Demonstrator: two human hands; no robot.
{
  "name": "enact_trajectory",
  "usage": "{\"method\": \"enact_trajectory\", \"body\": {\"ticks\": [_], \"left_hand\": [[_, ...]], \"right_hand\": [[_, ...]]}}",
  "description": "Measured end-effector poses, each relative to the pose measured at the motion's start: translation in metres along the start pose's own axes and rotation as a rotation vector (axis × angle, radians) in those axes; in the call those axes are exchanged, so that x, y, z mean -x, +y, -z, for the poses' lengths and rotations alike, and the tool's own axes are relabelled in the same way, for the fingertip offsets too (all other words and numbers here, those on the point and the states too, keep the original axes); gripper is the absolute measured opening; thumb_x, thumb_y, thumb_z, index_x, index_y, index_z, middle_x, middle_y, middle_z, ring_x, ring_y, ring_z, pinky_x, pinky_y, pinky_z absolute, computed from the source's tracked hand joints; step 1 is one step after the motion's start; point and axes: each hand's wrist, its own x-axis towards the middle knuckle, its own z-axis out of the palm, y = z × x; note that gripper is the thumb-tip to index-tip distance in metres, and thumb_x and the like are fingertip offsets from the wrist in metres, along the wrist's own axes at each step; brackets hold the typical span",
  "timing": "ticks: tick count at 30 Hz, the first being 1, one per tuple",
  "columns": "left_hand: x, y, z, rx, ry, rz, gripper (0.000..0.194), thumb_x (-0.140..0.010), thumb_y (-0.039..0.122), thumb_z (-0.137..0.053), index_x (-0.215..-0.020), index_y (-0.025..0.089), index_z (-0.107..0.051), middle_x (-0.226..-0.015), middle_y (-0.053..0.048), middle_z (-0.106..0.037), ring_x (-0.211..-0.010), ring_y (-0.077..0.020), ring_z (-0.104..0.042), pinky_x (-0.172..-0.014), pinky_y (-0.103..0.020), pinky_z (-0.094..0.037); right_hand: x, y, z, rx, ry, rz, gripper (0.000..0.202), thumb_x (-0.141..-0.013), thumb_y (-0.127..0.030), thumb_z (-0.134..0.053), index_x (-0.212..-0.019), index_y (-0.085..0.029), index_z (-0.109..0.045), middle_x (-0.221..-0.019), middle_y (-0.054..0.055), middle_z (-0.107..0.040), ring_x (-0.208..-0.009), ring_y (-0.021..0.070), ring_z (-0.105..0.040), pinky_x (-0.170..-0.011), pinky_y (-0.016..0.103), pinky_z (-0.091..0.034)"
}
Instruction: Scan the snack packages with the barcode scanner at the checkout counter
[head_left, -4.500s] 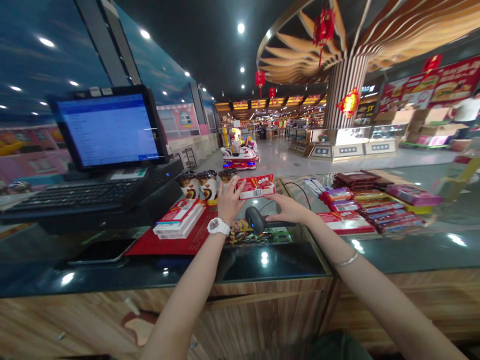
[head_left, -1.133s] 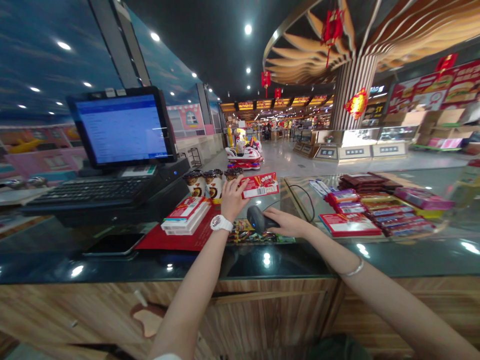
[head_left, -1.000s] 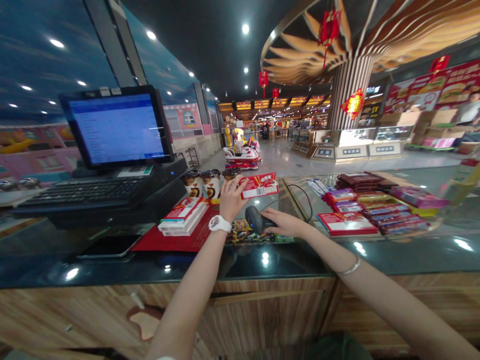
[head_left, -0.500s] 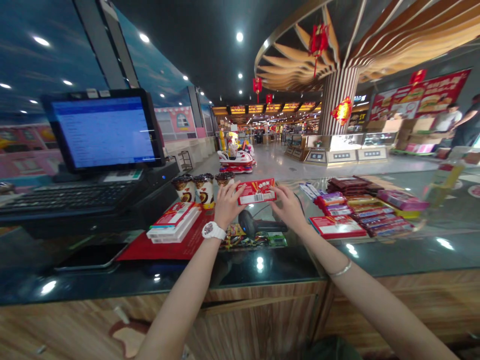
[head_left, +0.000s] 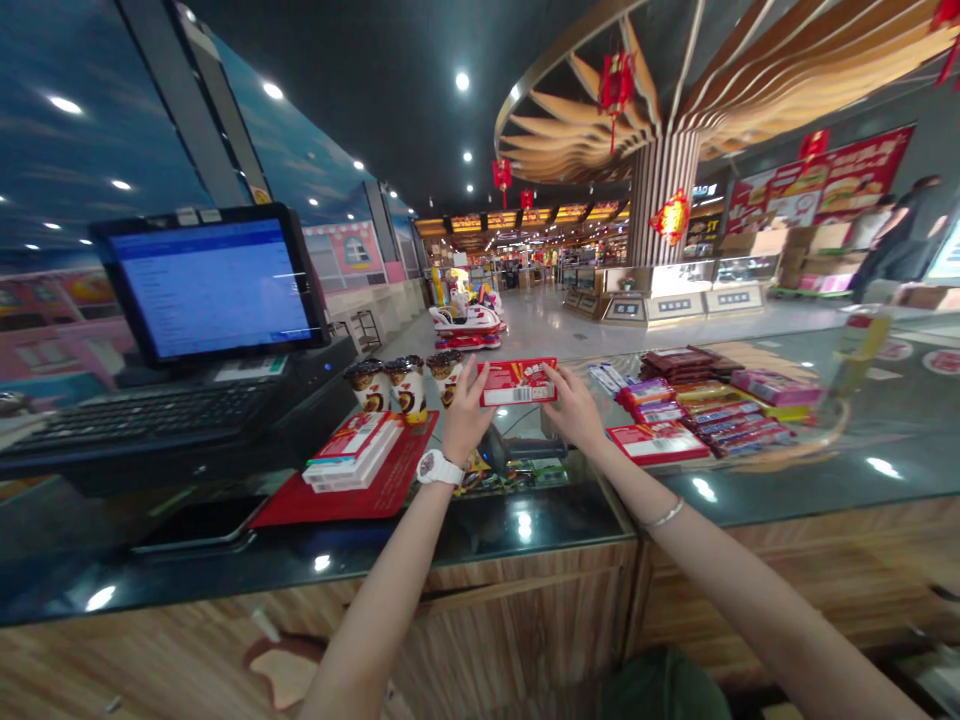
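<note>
A red snack box [head_left: 517, 382] with a barcode on its lower edge is held up between both hands above the counter. My left hand [head_left: 466, 415], with a white watch at the wrist, grips the box's left end. At the right end, the fingers of my right hand [head_left: 576, 408] are closed on the box. Below it lies a black handheld scanner [head_left: 517, 450], partly hidden by my left hand. A stack of boxes [head_left: 354, 455] sits on a red mat [head_left: 409, 470] to the left. Another red box [head_left: 660, 441] lies flat to the right.
On the left stand a monitor [head_left: 214, 285], a keyboard [head_left: 142, 400] and a dark tablet [head_left: 202, 522]. Three cups, one of them here [head_left: 407, 388], stand behind the mat. Wrapped bars [head_left: 739, 420] cover the counter at right. People stand in the far right background.
The view has shifted slightly. My right fingers have closed onto the box's right end, where before they were apart from it or barely touching. The box remains held up.
</note>
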Motion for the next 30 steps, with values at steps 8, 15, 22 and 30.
{"method": "enact_trajectory", "body": {"ticks": [8, 15, 22, 30], "left_hand": [[0.005, 0.052, -0.011, -0.008, 0.002, -0.004, 0.061, -0.089, 0.021, -0.061, -0.146, 0.022, -0.041, -0.157, -0.015, -0.035, -0.142, -0.0274, -0.041, -0.118, -0.049, -0.035], [-0.005, 0.109, -0.036, 0.019, -0.094, -0.092, 0.051, -0.09, 0.027, -0.063, -0.139, 0.02, -0.051, -0.15, -0.016, -0.047, -0.139, -0.0243, -0.045, -0.118, -0.051, -0.032], [-0.01, 0.151, -0.063, 0.09, -0.184, -0.15, 0.048, -0.089, 0.03, -0.064, -0.136, 0.024, -0.055, -0.148, -0.012, -0.05, -0.136, -0.0234, -0.048, -0.117, -0.049, -0.033], [0.002, 0.172, -0.099, 0.091, -0.207, -0.128, 0.043, -0.093, 0.04, -0.059, -0.131, 0.022, -0.06, -0.14, -0.015, -0.057, -0.127, -0.023, -0.057, -0.113, -0.044, -0.038]], "right_hand": [[0.02, 0.019, 0.042, -0.027, 0.058, 0.069, 0.06, -0.091, -0.02, -0.049, -0.15, -0.025, -0.039, -0.155, 0.013, -0.038, -0.142, 0.0272, -0.039, -0.114, 0.049, -0.037], [0.065, 0.051, 0.097, 0.027, 0.064, -0.046, 0.056, -0.096, -0.028, -0.048, -0.151, -0.03, -0.037, -0.158, 0.009, -0.034, -0.144, 0.0266, -0.035, -0.115, 0.047, -0.036], [0.102, 0.084, 0.141, 0.044, 0.069, -0.152, 0.051, -0.096, -0.032, -0.048, -0.147, -0.03, -0.044, -0.157, 0.009, -0.037, -0.143, 0.0259, -0.037, -0.115, 0.046, -0.035], [0.117, 0.119, 0.155, 0.011, 0.06, -0.241, 0.041, -0.094, -0.031, -0.05, -0.133, -0.025, -0.061, -0.146, 0.011, -0.052, -0.137, 0.0263, -0.047, -0.114, 0.047, -0.038]]}}
